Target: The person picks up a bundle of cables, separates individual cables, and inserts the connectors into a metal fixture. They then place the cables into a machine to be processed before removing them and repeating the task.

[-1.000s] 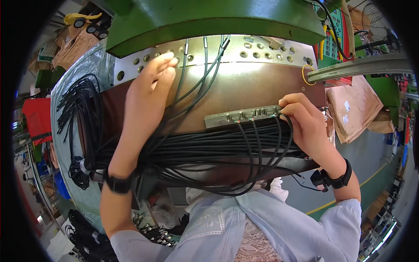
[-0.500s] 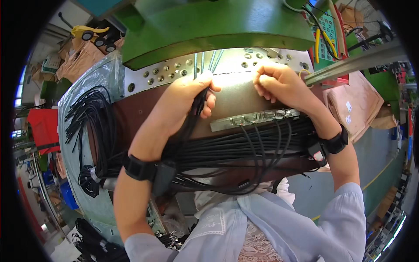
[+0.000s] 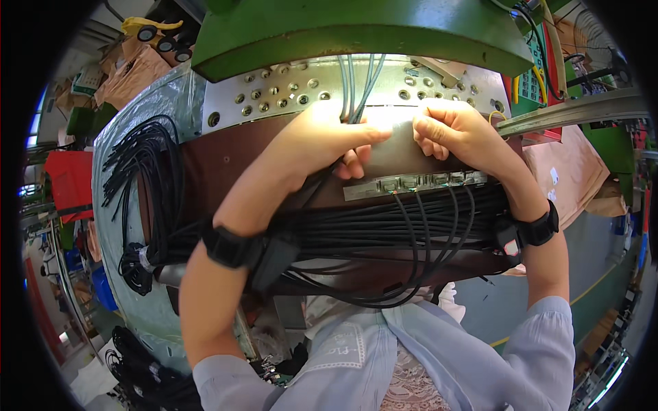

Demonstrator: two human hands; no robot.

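Several dark cables (image 3: 361,85) run down from under the green machine into my left hand (image 3: 332,140), whose fingers are closed round them above the metal plate. Below that hand the cables continue toward my forearm. My right hand (image 3: 458,133) is beside it with curled fingers, the thumb pressed on the forefinger; whatever the fingers may hold is hidden. Just under both hands lies a slotted metal strip (image 3: 428,182), with several cable ends seated in its slots. A thick bundle of black cables (image 3: 391,233) stretches across the brown work surface nearer to me.
The green machine body (image 3: 363,34) overhangs a perforated metal plate (image 3: 226,103). Loose cable ends (image 3: 147,154) fan out at the left on a plastic-covered table (image 3: 113,164). At the right, a metal rail (image 3: 569,113) juts in above brown wrapping paper (image 3: 562,171).
My left hand has moved right, closer to my right hand, bringing the cables along, and its thumb now points right. My right hand keeps its curled shape. The view has shifted slightly.
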